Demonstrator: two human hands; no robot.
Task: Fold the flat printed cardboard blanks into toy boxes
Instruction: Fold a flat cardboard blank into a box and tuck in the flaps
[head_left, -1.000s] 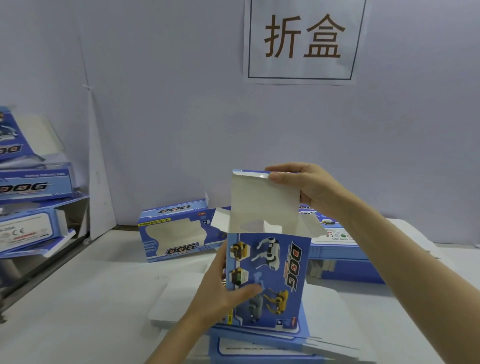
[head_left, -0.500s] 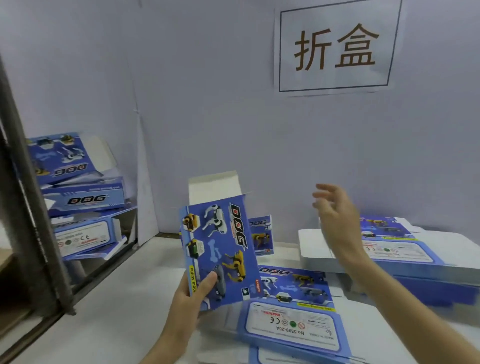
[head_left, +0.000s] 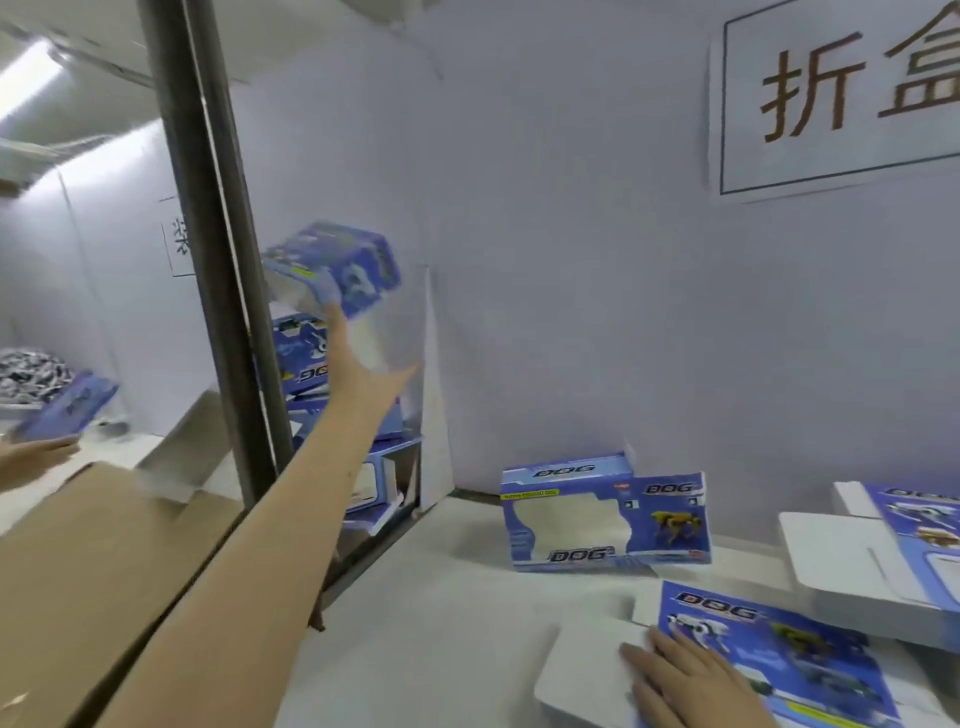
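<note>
A folded blue toy box (head_left: 332, 270), blurred by motion, hangs tilted above the pile of folded boxes (head_left: 304, 358) at the left. My left hand (head_left: 363, 376) reaches up to it with straight fingers, the fingertips at its lower edge and the thumb spread wide. My right hand (head_left: 685, 675) lies flat on the top flat printed blank (head_left: 779, 660) at the bottom right.
A dark metal post (head_left: 218, 260) stands left of the pile. A brown carton (head_left: 78, 571) fills the lower left. Another person's hand (head_left: 31, 457) holds a blue box (head_left: 67, 405) at the far left. A folded box (head_left: 602, 514) and more blanks (head_left: 883, 561) sit on the white table.
My left hand has swung the folded box up and left to the pile and opened. My right hand has dropped onto the flat blanks. The view has turned left.
</note>
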